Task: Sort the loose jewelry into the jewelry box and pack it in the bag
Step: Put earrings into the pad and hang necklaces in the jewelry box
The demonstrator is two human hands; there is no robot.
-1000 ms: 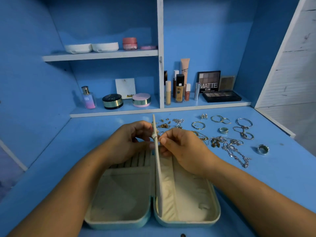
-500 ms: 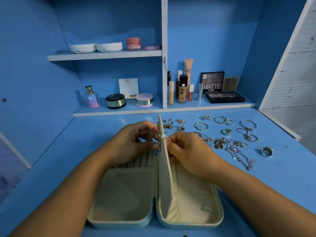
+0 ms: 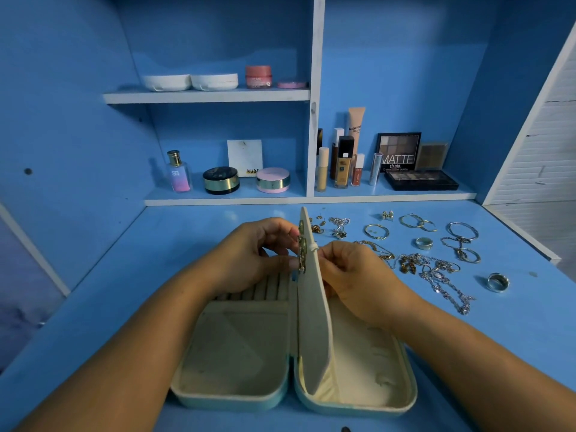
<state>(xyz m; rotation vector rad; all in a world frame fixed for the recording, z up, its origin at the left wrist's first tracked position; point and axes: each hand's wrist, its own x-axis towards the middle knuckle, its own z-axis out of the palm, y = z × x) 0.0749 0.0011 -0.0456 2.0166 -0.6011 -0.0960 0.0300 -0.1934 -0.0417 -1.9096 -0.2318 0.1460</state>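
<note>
Compared with a second ago, the divider flap shows more of its right face, and more of the gold pieces on its left face is visible. The left hand pinches those pieces between thumb and curled fingertips. From the other side, the right hand has its fingers curled onto the flap at a white strap. The jewelry box lies open flat below both wrists, near the front edge of the desk. Its hinge line and the flap's long axis run straight away from the person, with the flap standing on edge. Bare desk lies left of the left fingers. Tangled chains lie just right of the right knuckles, and a ring lies farther out.
</note>
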